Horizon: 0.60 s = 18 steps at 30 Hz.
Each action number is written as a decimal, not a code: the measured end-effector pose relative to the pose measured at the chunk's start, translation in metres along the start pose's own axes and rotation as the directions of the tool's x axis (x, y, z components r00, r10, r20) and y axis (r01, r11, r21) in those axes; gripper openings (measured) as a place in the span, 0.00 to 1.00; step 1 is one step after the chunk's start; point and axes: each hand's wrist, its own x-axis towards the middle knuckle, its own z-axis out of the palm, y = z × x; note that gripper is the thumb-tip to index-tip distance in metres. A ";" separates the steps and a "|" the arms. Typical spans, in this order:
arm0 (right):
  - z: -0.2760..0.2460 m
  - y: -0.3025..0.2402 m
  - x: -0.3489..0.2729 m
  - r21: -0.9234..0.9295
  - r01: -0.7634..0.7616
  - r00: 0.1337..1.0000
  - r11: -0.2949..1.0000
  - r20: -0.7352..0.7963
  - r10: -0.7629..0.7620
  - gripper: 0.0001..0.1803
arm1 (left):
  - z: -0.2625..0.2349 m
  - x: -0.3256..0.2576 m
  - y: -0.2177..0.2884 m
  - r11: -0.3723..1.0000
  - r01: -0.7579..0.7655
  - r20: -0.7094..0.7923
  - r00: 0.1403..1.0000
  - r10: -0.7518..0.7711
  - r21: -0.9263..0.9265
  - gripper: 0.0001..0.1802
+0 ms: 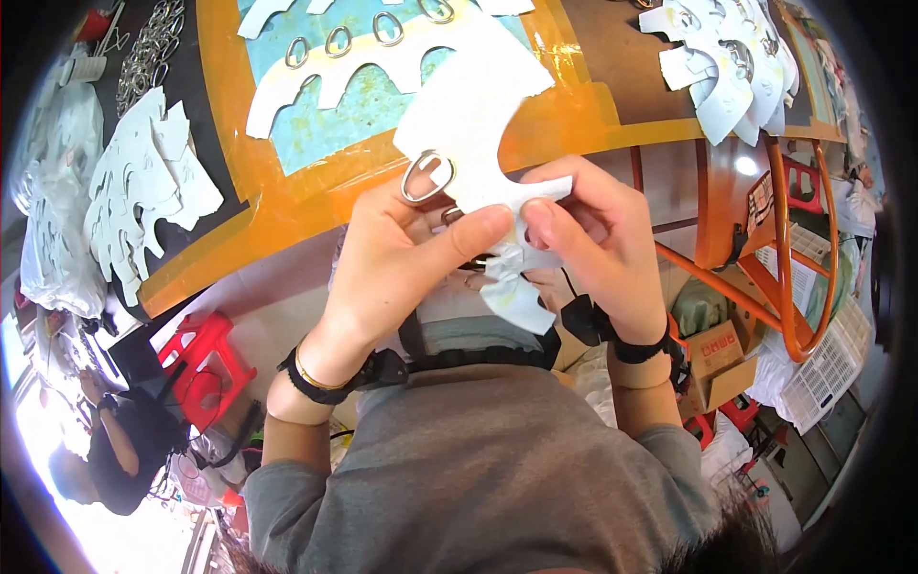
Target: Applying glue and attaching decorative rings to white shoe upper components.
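Just beyond the table's near edge, both hands hold a white, curved cut-out piece (469,115) with scalloped tabs, its material not clear. My left hand (397,249) is closed on it, thumb pressed on the near part. A metal oval ring (407,187) stands out by the left fingers; more metal shows partly hidden under the thumb. My right hand (604,234) pinches a narrow tab between thumb and fingers, and the tab is folded over. Another tab (521,301) hangs down between the hands, creased. Both wrists wear black bands.
On the taped table (593,120) lies another scalloped white strip (359,72) with several metal rings. White piles rest at the left (148,182) and right (736,72). A metal ring heap (153,57) is at the far left. Red stools (206,368) and a cardboard box (717,364) stand below.
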 end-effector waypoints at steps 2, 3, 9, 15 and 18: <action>0.002 0.001 0.001 -0.008 0.020 0.999 1.000 0.034 -0.019 0.12 | -0.002 0.000 0.000 0.997 -0.012 0.013 1.000 0.011 0.075 0.20; 0.006 0.002 0.004 0.042 0.105 0.994 0.994 -0.033 -0.103 0.12 | 0.002 0.001 0.001 0.998 -0.065 -0.016 0.998 0.065 -0.006 0.18; 0.016 0.003 0.007 0.048 0.165 0.983 0.985 -0.094 -0.160 0.14 | 0.007 0.002 0.001 0.979 -0.162 -0.039 0.987 0.159 -0.120 0.17; 0.012 0.005 0.006 -0.026 0.193 0.981 0.981 0.003 -0.193 0.16 | 0.002 -0.002 0.006 0.973 -0.167 -0.024 0.985 0.173 0.159 0.16; 0.013 0.001 0.005 0.008 0.234 0.972 0.972 -0.006 -0.234 0.16 | 0.003 -0.005 0.002 0.954 -0.245 -0.014 0.968 0.251 0.176 0.16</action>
